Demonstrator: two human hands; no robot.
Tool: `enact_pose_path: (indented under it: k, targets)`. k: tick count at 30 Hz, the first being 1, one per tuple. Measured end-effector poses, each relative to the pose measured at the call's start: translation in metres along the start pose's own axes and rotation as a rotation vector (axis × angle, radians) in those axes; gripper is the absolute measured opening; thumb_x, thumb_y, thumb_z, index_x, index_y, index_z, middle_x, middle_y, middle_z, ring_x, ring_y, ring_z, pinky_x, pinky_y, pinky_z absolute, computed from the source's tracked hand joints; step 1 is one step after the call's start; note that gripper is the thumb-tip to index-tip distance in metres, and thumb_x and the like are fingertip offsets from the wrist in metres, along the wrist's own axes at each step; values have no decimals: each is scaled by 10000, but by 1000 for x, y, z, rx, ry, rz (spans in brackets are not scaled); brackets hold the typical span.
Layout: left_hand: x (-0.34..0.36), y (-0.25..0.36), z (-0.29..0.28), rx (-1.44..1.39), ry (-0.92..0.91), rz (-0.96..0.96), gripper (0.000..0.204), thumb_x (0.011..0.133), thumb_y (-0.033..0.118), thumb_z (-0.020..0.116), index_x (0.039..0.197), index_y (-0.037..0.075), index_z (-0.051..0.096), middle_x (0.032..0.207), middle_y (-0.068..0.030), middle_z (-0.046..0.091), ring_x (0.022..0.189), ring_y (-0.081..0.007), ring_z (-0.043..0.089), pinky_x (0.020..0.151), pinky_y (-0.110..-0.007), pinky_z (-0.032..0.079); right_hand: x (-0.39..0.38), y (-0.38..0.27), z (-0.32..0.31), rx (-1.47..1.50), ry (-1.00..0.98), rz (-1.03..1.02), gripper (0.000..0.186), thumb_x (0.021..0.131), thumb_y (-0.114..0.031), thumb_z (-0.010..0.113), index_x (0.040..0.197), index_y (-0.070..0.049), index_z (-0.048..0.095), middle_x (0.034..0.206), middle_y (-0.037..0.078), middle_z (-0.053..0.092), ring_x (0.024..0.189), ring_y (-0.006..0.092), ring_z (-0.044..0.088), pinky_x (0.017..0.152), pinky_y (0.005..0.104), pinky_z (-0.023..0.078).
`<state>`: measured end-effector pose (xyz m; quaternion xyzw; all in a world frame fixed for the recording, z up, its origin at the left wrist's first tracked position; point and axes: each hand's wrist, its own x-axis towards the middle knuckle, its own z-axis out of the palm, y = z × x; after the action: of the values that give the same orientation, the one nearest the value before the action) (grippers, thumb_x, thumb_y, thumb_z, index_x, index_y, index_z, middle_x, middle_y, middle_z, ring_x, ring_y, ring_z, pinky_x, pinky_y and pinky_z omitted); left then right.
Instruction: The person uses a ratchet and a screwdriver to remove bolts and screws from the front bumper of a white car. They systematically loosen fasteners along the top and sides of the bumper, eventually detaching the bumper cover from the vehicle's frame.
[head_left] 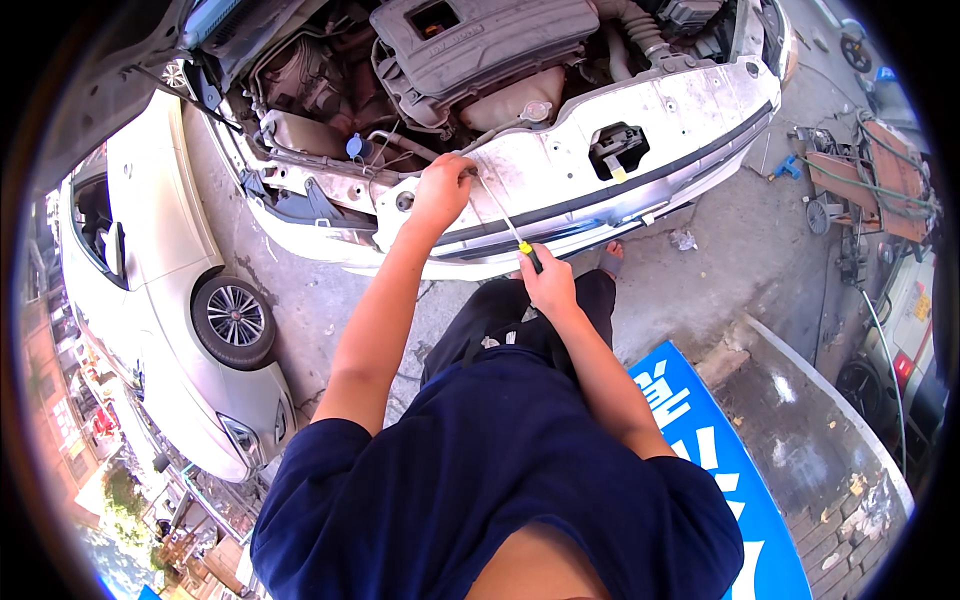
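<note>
My right hand (552, 284) is wrapped round the yellow and black handle of a screwdriver (525, 247). Its thin metal shaft slants up and left toward the white front panel (540, 160) of a car with its bonnet raised. Close by the shaft's far end, my left hand (445, 192) rests at the panel's top edge with its fingers curled. What those fingers pinch, if anything, is hidden. Just beyond lies the engine bay, with a grey engine cover (480, 60), a blue cap (355, 147) and a round metal cap (535, 111).
A pale car (160, 260) is parked on the left, its front wheel (233, 322) facing me. On the right are a cart with brown boards (880, 180), a blue tool (786, 168) and another vehicle (908, 340). A blue sign board (690, 400) lies behind my right arm.
</note>
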<state>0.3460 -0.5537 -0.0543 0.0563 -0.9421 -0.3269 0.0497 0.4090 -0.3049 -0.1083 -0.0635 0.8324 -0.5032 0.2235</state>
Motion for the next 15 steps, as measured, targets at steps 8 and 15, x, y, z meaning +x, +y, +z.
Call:
enact_pose_path:
  k: [8,15]
  targets:
    - [2,2,1,-13,-12,-12,207,776,-12,630,974,4,689,923,-157,660,799,-295,664,732,-364,541,1,1,-1,6,9,-27,300,897,-334,665,1040,-71,645,750,234,656,733,423,657,629,456,522]
    - [2,0,0,-29,-4,-26,188,771,-8,641,953,5,688,911,-159,656,805,-311,662,730,-373,538,-1,-4,-1,-23,45,-74,295,897,-333,667,1035,-73,646,731,230,652,718,429,652,610,461,517]
